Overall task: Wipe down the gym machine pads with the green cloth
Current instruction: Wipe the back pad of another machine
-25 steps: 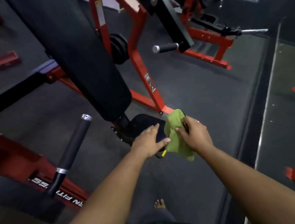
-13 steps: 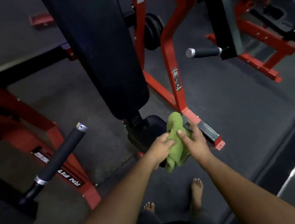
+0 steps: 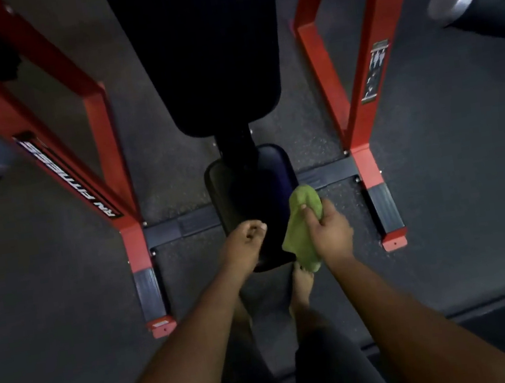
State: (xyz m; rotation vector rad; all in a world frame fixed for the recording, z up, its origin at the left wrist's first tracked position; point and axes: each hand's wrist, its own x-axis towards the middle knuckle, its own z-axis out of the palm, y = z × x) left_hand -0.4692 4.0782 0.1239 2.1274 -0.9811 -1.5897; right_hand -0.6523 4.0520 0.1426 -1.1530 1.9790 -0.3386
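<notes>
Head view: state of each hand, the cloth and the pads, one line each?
right hand: grips the green cloth, bunched, at the seat pad's right edge
green cloth: crumpled, hangs from the right hand
left hand: fingers loosely curled, holds nothing, over the seat pad's near end
seat pad: bare, partly covered by both hands
back pad: untouched, no hand on it

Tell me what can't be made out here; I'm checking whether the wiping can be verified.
- Back pad, head view: top cut off by the frame edge; surface too dark to judge clean or dirty.
- Seat pad: near end hidden by the left hand and the cloth.
- Cloth: middle covered by the right hand.
- Handles: blurred.
</notes>
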